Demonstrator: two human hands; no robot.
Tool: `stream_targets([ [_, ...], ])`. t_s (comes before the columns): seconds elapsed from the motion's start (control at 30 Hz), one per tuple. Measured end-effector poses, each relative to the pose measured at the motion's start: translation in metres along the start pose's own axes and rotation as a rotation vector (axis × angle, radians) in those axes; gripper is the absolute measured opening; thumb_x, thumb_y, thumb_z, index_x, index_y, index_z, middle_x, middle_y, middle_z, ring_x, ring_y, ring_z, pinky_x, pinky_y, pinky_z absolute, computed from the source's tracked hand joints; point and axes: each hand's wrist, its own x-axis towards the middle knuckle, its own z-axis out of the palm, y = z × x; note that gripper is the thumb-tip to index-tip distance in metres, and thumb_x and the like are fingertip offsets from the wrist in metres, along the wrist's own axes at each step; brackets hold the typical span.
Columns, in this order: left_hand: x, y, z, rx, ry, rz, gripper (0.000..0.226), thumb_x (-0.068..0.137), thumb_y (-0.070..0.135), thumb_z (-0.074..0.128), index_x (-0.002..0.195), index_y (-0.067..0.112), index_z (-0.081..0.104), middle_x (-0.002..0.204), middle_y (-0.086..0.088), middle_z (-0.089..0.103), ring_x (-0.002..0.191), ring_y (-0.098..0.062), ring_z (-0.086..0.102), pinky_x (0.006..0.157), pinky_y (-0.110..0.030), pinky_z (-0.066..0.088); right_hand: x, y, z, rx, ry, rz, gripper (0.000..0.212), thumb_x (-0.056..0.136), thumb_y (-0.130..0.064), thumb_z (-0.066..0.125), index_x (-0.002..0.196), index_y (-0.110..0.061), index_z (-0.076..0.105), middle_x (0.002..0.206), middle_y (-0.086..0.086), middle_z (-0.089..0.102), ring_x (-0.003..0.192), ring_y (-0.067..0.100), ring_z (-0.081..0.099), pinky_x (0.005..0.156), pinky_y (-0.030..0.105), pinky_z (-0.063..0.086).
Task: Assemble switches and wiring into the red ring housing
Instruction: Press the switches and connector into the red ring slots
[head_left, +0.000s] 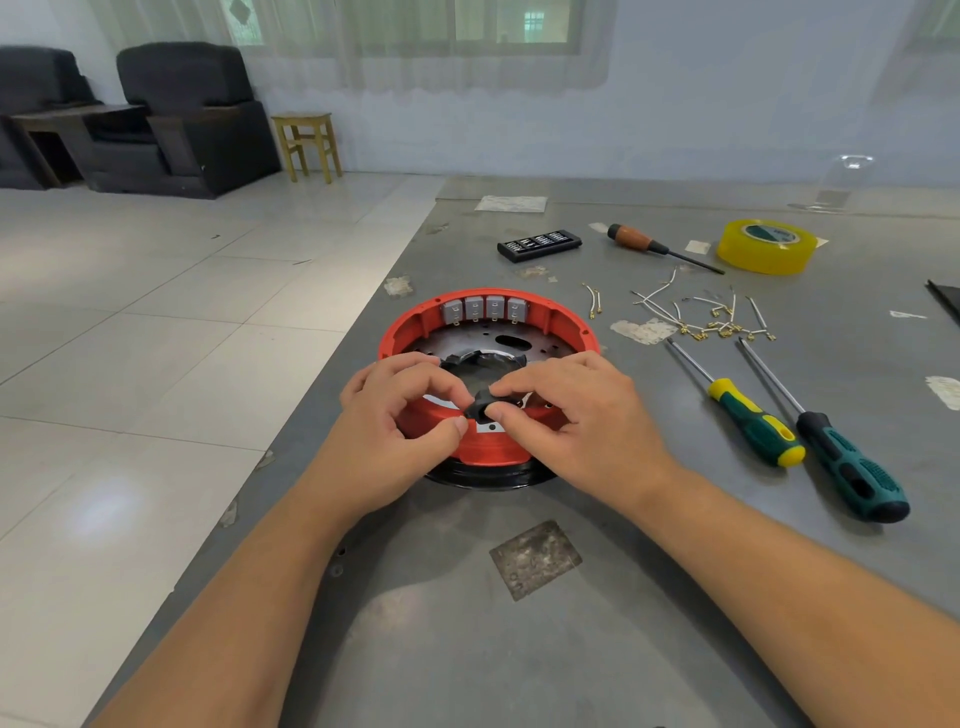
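We've got both hands, left hand (400, 410) and right hand (566, 410), pinching a small black part (480, 408) right over the near rim of the red ring housing (488, 441), probably lining it up for its slot.

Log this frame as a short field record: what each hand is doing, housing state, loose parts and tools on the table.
left hand: pinches a small black part over the near rim of the housing
right hand: pinches the same black part
housing: red ring on the table, four grey switches along its far inner wall
wires: loose pile to the right, none fitted
tools: two screwdrivers at right, wooden-handled driver, bit case
tape: yellow roll, far right
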Motion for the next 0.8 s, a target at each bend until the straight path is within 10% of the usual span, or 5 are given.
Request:
stream_targets([
  [0.5,0.005,0.001,-0.003,0.081,0.013,0.187,0.014,0.081,0.039,0.075,0.093,0.036,0.069,0.107,0.031,0.07,0.11,0.016,0.056,0.12,-0.059,0.029,0.002,-0.003,-0.004,-0.176,0.061,-0.114,0.021,0.091,-0.034,0.074,0.086,-0.014,0.077,0.08,-0.007,0.075,0.068,0.016,0.066,0.071,0.035,0.053],
  [0.8,0.005,-0.005,0.003,0.028,0.023,0.138,0.016,0.088,0.034,0.083,0.087,0.039,0.068,0.095,0.036,0.067,0.116,-0.026,0.058,0.108,-0.055,0.045,-0.009,-0.006,-0.007,-0.017,-0.057,0.12,0.021,0.094,-0.035,0.064,0.095,-0.015,0.071,0.096,-0.009,0.074,0.092,0.011,0.062,0.084,0.028,0.05],
])
